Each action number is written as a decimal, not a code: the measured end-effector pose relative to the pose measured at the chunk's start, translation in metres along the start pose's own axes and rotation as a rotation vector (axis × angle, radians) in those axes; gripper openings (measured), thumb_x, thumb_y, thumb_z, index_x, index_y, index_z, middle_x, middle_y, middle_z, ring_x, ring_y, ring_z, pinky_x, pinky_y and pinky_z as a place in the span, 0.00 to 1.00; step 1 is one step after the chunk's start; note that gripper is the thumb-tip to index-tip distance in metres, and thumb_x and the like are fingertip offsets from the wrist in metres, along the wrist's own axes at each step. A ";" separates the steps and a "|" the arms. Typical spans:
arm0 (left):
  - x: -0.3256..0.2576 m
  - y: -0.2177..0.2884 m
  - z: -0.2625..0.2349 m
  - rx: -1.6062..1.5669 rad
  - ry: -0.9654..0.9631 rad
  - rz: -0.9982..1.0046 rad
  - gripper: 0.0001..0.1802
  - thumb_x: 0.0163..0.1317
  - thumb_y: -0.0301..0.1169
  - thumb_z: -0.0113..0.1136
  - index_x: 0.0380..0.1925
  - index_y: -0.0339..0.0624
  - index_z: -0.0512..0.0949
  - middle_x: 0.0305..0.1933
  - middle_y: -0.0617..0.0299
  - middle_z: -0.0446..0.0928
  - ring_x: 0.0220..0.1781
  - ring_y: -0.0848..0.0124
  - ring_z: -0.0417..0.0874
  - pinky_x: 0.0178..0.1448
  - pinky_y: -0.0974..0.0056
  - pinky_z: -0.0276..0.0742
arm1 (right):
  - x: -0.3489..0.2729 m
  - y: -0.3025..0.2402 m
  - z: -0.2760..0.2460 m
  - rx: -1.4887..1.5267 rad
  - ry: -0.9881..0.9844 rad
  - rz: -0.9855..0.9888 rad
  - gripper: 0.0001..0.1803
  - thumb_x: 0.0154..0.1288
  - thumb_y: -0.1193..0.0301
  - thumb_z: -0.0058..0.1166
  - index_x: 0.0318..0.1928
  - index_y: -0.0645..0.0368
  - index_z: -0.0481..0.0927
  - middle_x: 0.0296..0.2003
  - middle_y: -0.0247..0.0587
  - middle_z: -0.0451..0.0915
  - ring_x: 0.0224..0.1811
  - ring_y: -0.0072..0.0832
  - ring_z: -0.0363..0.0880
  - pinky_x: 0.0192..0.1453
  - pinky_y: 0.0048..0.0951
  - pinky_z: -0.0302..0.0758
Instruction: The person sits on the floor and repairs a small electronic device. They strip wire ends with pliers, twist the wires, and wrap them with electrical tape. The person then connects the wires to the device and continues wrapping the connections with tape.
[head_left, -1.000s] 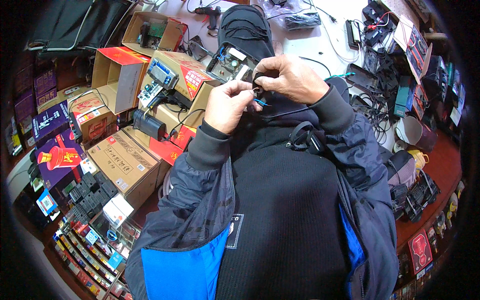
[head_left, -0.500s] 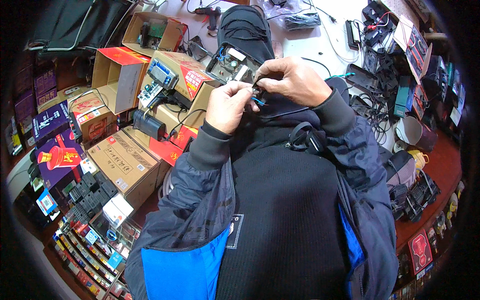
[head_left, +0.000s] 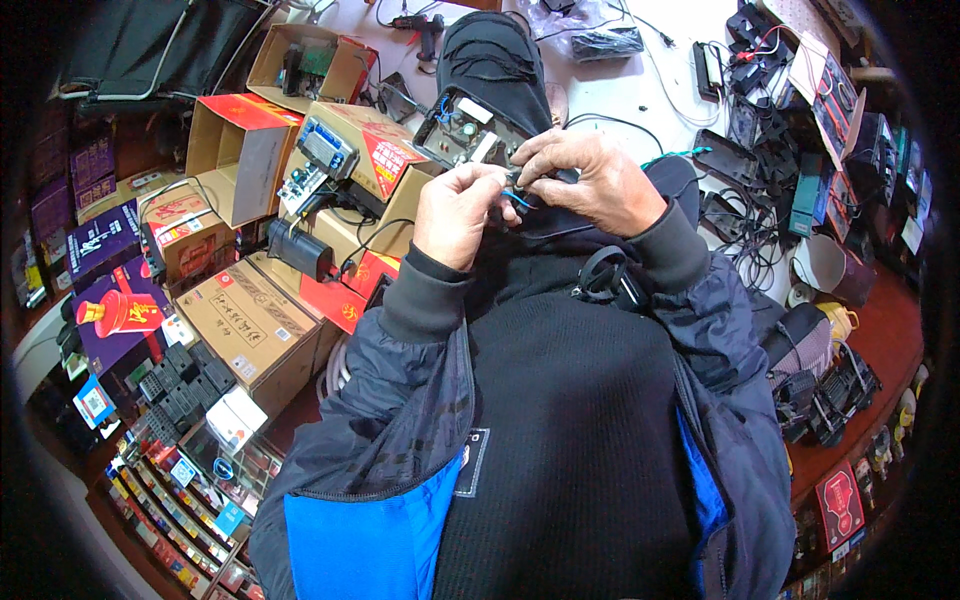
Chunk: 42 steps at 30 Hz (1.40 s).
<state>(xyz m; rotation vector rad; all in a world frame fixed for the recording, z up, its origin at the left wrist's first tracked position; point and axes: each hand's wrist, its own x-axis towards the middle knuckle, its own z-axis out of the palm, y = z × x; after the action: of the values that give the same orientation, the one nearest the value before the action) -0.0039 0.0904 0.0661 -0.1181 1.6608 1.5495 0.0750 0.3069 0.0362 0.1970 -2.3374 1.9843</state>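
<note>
My left hand [head_left: 457, 212] pinches a small dark part [head_left: 512, 178] between thumb and forefinger. From it a short blue wire [head_left: 518, 200] sticks out below the fingertips. My right hand [head_left: 598, 180] meets it from the other side, thumb and fingers closed on the same part, which is mostly hidden. Just beyond the hands, an open black casing [head_left: 515, 135] with a circuit board and blue wires inside rests at my leg [head_left: 490, 60]. A thin black cable trails below my right hand.
Cardboard boxes [head_left: 250, 315] crowd the left, with a bare circuit module [head_left: 325, 150] and a black adapter [head_left: 298, 250] on them. Black power adapters [head_left: 707, 70] and tangled cables lie on the white table [head_left: 640, 95] at right. A glue gun [head_left: 425, 35] lies at the far side.
My right hand has shifted slightly down and right, its fingers now more spread over the part. My left hand has barely moved; the blue wire has turned a little.
</note>
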 end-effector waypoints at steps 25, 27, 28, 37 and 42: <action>-0.009 0.005 0.010 0.048 -0.012 0.195 0.03 0.74 0.24 0.63 0.41 0.35 0.80 0.33 0.63 0.83 0.33 0.74 0.88 0.41 0.68 0.85 | 0.013 0.003 0.018 -0.262 0.088 -0.074 0.12 0.64 0.70 0.69 0.46 0.59 0.84 0.37 0.47 0.84 0.40 0.45 0.88 0.44 0.41 0.84; -0.011 0.005 0.013 0.055 -0.016 0.209 0.03 0.74 0.23 0.63 0.40 0.35 0.80 0.33 0.63 0.83 0.34 0.74 0.87 0.41 0.68 0.85 | 0.014 0.006 0.021 -0.344 0.109 -0.124 0.14 0.63 0.69 0.69 0.47 0.58 0.83 0.37 0.47 0.83 0.40 0.47 0.87 0.44 0.43 0.83; -0.012 0.005 0.014 0.063 -0.018 0.213 0.02 0.74 0.23 0.63 0.40 0.35 0.80 0.34 0.63 0.83 0.34 0.75 0.87 0.41 0.68 0.84 | 0.015 0.008 0.023 -0.372 0.124 -0.144 0.15 0.63 0.69 0.69 0.48 0.57 0.83 0.37 0.47 0.83 0.40 0.48 0.86 0.44 0.44 0.83; -0.015 0.003 0.019 0.075 0.000 0.234 0.03 0.72 0.23 0.65 0.40 0.36 0.80 0.34 0.65 0.82 0.34 0.76 0.86 0.42 0.69 0.84 | 0.019 0.010 0.030 -0.418 0.129 -0.065 0.16 0.59 0.71 0.68 0.47 0.60 0.81 0.36 0.49 0.83 0.41 0.52 0.86 0.45 0.50 0.82; -0.014 -0.001 0.018 0.097 0.010 0.229 0.03 0.71 0.22 0.65 0.39 0.36 0.80 0.33 0.65 0.82 0.33 0.77 0.85 0.41 0.70 0.83 | 0.019 -0.002 0.020 -0.213 0.042 0.161 0.15 0.58 0.73 0.68 0.44 0.63 0.79 0.33 0.52 0.83 0.37 0.49 0.86 0.43 0.44 0.82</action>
<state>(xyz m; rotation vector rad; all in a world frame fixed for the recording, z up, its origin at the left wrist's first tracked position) 0.0148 0.0995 0.0766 0.1203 1.8045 1.6335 0.0569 0.2859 0.0379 -0.0455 -2.5879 1.7626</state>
